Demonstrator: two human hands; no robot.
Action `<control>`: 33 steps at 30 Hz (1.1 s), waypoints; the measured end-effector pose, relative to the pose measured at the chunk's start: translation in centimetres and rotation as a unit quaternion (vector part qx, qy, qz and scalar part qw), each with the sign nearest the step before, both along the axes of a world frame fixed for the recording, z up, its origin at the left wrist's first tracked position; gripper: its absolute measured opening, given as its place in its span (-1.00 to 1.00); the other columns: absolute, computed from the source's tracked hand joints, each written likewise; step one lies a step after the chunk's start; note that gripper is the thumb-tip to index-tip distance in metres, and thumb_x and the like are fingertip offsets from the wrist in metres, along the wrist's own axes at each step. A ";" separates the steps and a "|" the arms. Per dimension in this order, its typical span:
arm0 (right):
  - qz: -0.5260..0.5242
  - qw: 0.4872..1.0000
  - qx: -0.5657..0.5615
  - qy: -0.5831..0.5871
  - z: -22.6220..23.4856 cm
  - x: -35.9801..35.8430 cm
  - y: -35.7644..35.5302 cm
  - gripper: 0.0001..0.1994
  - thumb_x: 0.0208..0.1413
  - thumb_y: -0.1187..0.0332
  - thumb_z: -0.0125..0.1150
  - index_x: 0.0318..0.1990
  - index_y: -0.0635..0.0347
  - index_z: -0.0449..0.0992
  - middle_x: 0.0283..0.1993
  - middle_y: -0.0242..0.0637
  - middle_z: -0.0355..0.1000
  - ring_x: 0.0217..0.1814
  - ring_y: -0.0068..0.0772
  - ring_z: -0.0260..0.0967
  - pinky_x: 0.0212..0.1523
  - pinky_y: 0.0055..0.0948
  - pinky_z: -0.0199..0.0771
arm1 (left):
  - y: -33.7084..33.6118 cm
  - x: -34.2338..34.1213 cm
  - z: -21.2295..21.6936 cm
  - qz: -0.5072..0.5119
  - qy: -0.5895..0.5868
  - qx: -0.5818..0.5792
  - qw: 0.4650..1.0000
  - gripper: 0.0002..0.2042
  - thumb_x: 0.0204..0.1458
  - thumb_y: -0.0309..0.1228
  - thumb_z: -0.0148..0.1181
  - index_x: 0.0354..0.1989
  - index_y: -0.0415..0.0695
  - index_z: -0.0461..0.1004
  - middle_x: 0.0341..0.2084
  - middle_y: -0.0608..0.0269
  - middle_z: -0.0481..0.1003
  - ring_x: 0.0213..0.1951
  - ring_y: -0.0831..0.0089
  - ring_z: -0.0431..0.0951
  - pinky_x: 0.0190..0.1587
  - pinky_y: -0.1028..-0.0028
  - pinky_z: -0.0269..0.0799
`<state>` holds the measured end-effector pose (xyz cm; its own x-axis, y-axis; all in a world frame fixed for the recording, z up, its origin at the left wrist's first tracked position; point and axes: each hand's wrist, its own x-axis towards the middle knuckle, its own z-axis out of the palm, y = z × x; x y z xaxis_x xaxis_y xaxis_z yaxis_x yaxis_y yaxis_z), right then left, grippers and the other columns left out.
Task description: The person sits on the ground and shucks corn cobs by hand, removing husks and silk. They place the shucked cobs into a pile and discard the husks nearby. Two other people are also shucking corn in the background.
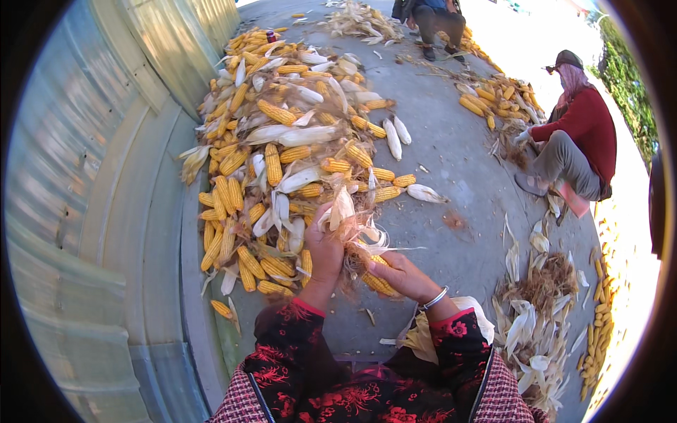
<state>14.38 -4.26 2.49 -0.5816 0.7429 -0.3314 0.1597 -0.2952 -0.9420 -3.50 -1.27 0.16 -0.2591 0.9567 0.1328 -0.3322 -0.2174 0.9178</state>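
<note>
In front of my body, my right hand (403, 276) is closed round a yellow ear of corn (379, 283), thumb lying along it. A silver bangle circles that wrist. Beside it, my left hand (324, 247) is closed on pale corn husk (343, 206), which sticks up above the fingers. Brown corn silk (352, 259) hangs in a tangle between both hands, covering one end of the ear. Just beyond my left hand spreads a large heap of corn (282, 155), some ears bare and yellow, others still in whitish husks.
A corrugated metal wall (70, 155) runs along the left. Stripped husks and silk (536, 310) lie at my right, beside a strip of yellow ears (599, 324). A person in a red top (589, 120) sits at the right near another corn pile (504, 99); another person (437, 21) sits farther back.
</note>
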 end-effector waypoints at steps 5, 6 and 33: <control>-0.027 0.997 -0.048 0.054 -0.4 -0.8 -0.1 -0.49 0.28 -0.07 0.03 0.04 0.27 0.44 -0.35 -0.35 0.41 -0.43 -0.60 0.36 -0.50 -0.58 0.40 | 1.0 -1.5 -1.4 0.059 -0.054 -0.018 0.997 -0.79 0.18 -0.37 0.09 -0.20 -0.31 0.44 -0.48 0.21 0.52 -0.53 0.45 0.51 -0.44 0.48 0.49; -0.031 0.996 -0.064 0.062 -0.5 -0.8 -0.1 -0.49 0.29 -0.07 0.02 0.02 0.26 0.44 -0.36 -0.34 0.42 -0.46 -0.59 0.37 -0.52 -0.58 0.39 | 1.3 -1.5 -1.4 0.061 -0.107 -0.021 0.992 -0.78 0.17 -0.36 0.10 -0.19 -0.30 0.44 -0.45 0.22 0.51 -0.49 0.46 0.52 -0.42 0.49 0.50; -0.052 0.951 -0.157 0.261 -3.1 -3.4 -0.1 -0.41 0.25 -0.18 -0.09 0.10 0.22 0.33 -0.33 -0.10 0.49 -0.47 -0.39 0.45 -0.47 -0.48 0.47 | 0.7 -3.2 6.1 0.026 -0.400 -0.102 0.910 -0.74 0.20 -0.20 0.10 -0.44 -0.09 0.37 -0.58 0.16 0.43 -0.45 0.38 0.49 -0.32 0.33 0.48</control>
